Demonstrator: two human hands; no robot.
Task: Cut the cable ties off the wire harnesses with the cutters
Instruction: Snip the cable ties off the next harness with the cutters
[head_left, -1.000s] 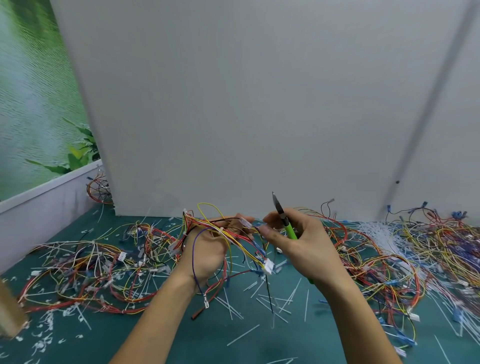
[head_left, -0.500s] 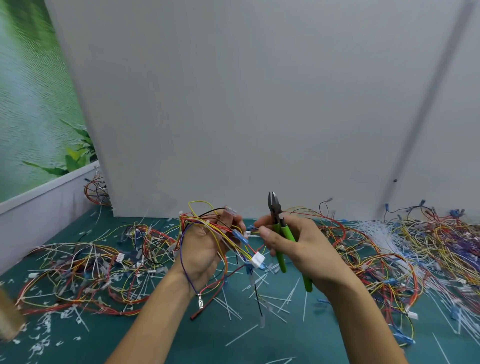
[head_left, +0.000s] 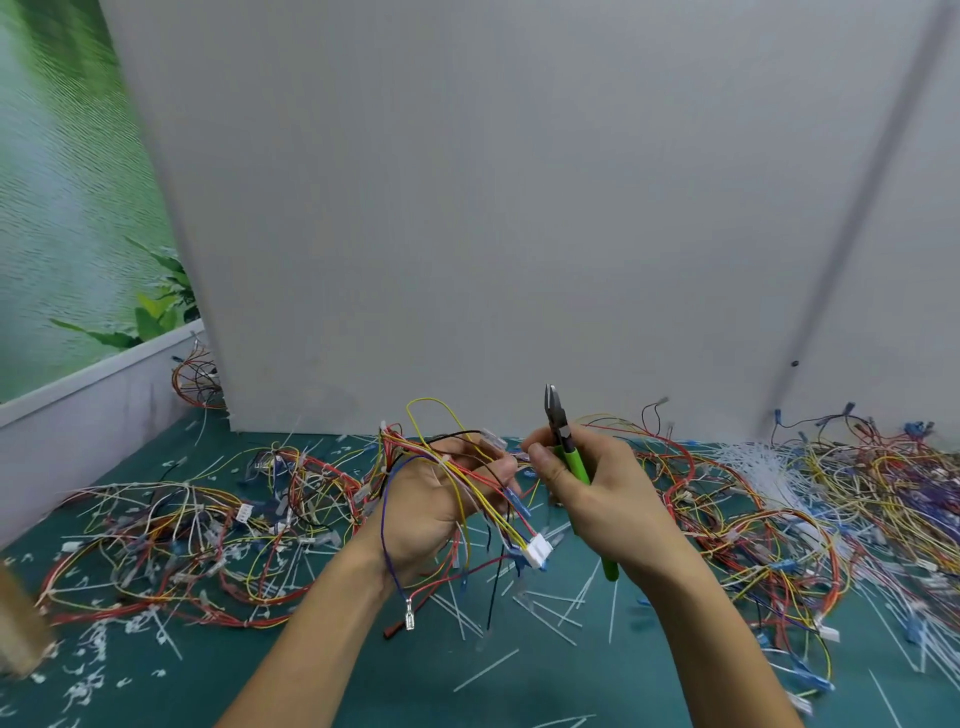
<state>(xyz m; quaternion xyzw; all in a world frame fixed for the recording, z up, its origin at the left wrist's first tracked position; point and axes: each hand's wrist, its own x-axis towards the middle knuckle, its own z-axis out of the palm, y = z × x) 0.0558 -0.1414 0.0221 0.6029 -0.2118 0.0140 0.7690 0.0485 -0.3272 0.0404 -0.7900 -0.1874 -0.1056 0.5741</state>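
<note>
Right hand (head_left: 597, 488) gripping cutters (head_left: 563, 441) upright, tips up, left hand (head_left: 436, 499) holding harness (head_left: 467, 467)

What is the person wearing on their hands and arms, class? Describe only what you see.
Nothing shows on either: the left hand and right hand are ungloved, with no rings, watch or bracelet visible, and the left forearm and right forearm are bare, no sleeves in view.
</note>
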